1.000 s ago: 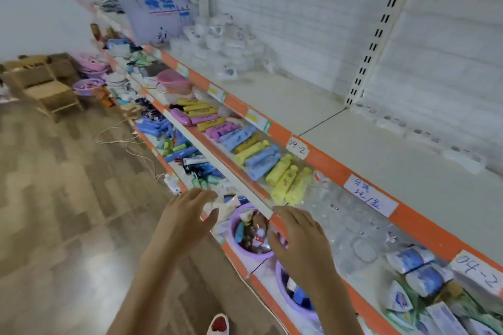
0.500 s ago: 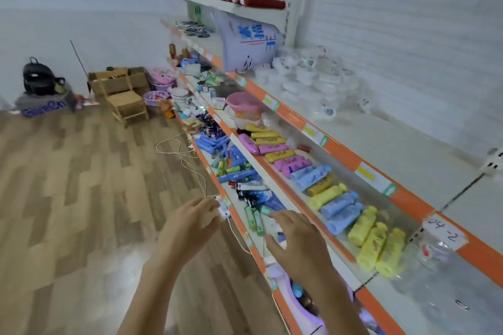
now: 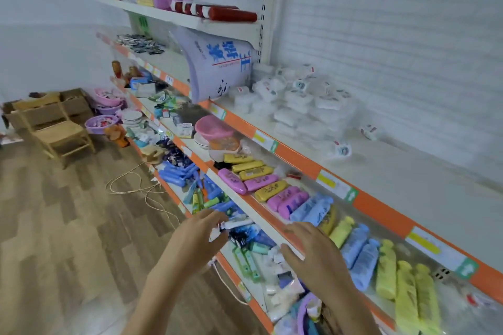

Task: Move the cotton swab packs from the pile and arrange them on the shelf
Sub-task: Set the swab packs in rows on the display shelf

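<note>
— Where are your hands?
— Your left hand (image 3: 200, 236) and right hand (image 3: 313, 249) hover over the lower shelves, fingers loosely spread, holding nothing.
— And the packs?
— The cotton swab packs (image 3: 299, 106) lie piled on the upper shelf (image 3: 408, 171), well apart from you.

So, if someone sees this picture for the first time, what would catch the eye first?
Probably the row of bright bottles, yellow, pink and blue, lying side by side on the middle shelf behind its orange edge strip. Next, the two bare hands low in the view: the left hand and the right hand, both open and holding nothing. Above, the pile of white cotton swab packs spreads over the upper shelf beside a large pale bag.
</note>
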{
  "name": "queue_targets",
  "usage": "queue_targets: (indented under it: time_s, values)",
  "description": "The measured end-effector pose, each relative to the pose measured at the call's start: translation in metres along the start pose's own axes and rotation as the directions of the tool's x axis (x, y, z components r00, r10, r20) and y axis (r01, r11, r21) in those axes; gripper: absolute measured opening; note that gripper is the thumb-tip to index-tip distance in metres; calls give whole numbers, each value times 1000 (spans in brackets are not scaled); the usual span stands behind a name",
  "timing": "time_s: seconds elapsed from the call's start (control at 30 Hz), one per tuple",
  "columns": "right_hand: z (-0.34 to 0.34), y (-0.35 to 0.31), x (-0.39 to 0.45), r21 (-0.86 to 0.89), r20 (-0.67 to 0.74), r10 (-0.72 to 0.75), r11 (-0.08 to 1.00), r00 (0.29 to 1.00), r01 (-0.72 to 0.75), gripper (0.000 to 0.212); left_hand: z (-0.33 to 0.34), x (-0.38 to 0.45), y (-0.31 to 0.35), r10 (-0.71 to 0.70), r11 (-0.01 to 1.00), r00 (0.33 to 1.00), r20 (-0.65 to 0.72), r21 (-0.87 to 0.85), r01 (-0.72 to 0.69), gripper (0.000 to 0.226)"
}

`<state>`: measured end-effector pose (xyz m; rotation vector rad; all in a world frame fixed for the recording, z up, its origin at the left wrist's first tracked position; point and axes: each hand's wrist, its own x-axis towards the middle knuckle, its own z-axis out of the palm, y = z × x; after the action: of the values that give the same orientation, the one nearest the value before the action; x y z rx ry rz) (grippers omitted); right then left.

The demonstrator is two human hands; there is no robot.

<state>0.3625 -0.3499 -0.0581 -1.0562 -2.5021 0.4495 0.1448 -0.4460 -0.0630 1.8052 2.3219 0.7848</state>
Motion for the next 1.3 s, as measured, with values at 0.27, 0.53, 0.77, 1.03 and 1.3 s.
queue_targets:
  time_s: [0.27, 0.53, 0.77, 1.03, 1.3]
  values:
    - [-23, 36, 157, -35, -202, 5, 999, 979, -12, 51, -17, 181, -27, 194, 981, 981, 8, -14, -194, 26]
    - [-54, 81, 261, -261, -226, 126, 947, 966, -185, 38, -12, 341, -22, 449, 893, 894, 3, 21, -449, 26]
    - [-58, 106, 293, -425, -71, 426, 805, 902, -413, 59, 41, 438, -20, 653, 739, 699, 292, -44, -672, 64]
    - [-43, 89, 301, -258, -105, 559, 783, 822, -566, 51, 66, 482, -33, 901, 422, 400, 171, -124, -898, 69]
    - [-40, 53, 296, 228, -399, 697, 705, 596, -671, 9, 45, 503, -28, 831, 501, 498, 249, -725, -473, 24]
